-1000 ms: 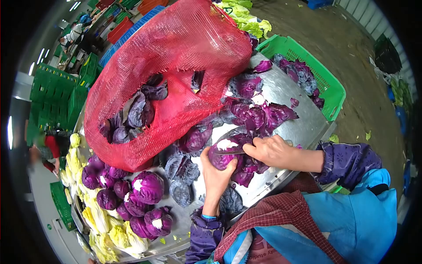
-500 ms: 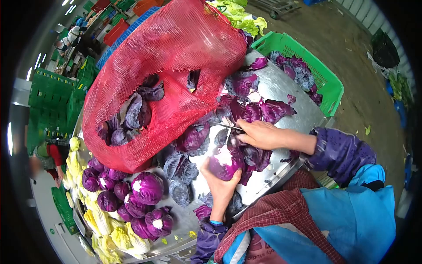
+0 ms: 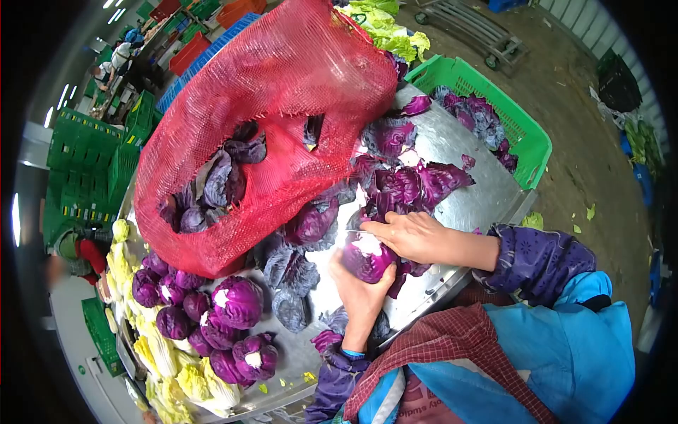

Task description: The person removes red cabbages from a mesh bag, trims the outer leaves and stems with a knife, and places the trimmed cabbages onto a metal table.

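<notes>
My left hand point(image 3: 360, 286) is wrapped round the lower left side of a red cabbage head point(image 3: 369, 263) with a pale cut stem on top. My right hand point(image 3: 417, 237) is closed on a knife point(image 3: 355, 231), its thin blade lying at the top edge of that head. Loose purple leaves point(image 3: 399, 185) lie beyond my hands on the metal table point(image 3: 487, 198). At the left, a red mesh bag point(image 3: 282, 78) with dark leaves showing in its mouth rests on the table. Several whole red cabbages point(image 3: 236, 302) are piled nearer the front.
A green crate point(image 3: 537, 134) with purple leaves stands at the table's right side. Pale napa cabbages point(image 3: 159, 353) line the left edge. Stacked green crates point(image 3: 81, 155) stand far left, near a person in red sleeves point(image 3: 88, 254). A wheeled cart point(image 3: 473, 28) stands behind.
My right hand has come nearer and lower, bringing the knife to the top of the cabbage head. That head, held by my left hand, has shifted slightly right.
</notes>
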